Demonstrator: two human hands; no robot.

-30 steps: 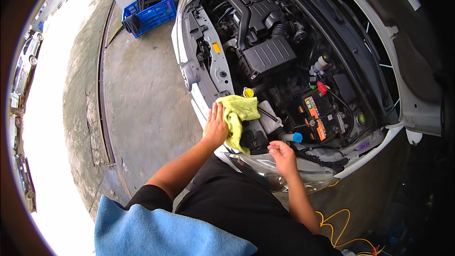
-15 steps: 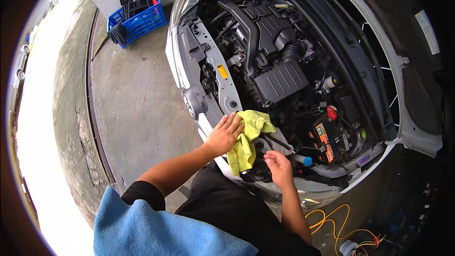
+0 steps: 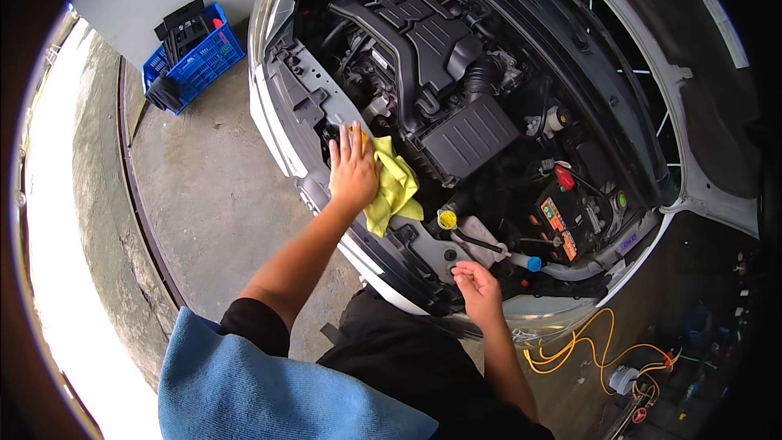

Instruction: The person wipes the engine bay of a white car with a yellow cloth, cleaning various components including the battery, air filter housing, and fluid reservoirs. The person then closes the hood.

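My left hand (image 3: pixel 354 173) lies flat with its fingers stretched out, pressing on the front crossmember (image 3: pixel 312 63) of an open engine bay. Under its palm and along its right side is a crumpled yellow-green cloth (image 3: pixel 394 189). The cloth partly covers an orange-yellow label. My right hand (image 3: pixel 479 288) hovers over the bay's near edge, fingers curled and thumb against them, with nothing visible in it. Close to it are a pale reservoir (image 3: pixel 481 243), a yellow cap (image 3: pixel 446 218) and a blue cap (image 3: pixel 533 263). A blue cloth (image 3: pixel 277 391) hangs over my left arm.
The black engine cover (image 3: pixel 444 41), air filter box (image 3: pixel 470 140) and battery (image 3: pixel 566 224) fill the bay. The raised hood (image 3: pixel 692 49) stands at right. A blue crate (image 3: pixel 208 61) holding black parts sits on the floor at far left. Yellow cable (image 3: pixel 562 350) lies lower right.
My left hand and the yellow-green cloth have slid up and left along the crossmember, uncovering the yellow cap and reservoir. The view has shifted slightly. My right hand stays nearly in place.
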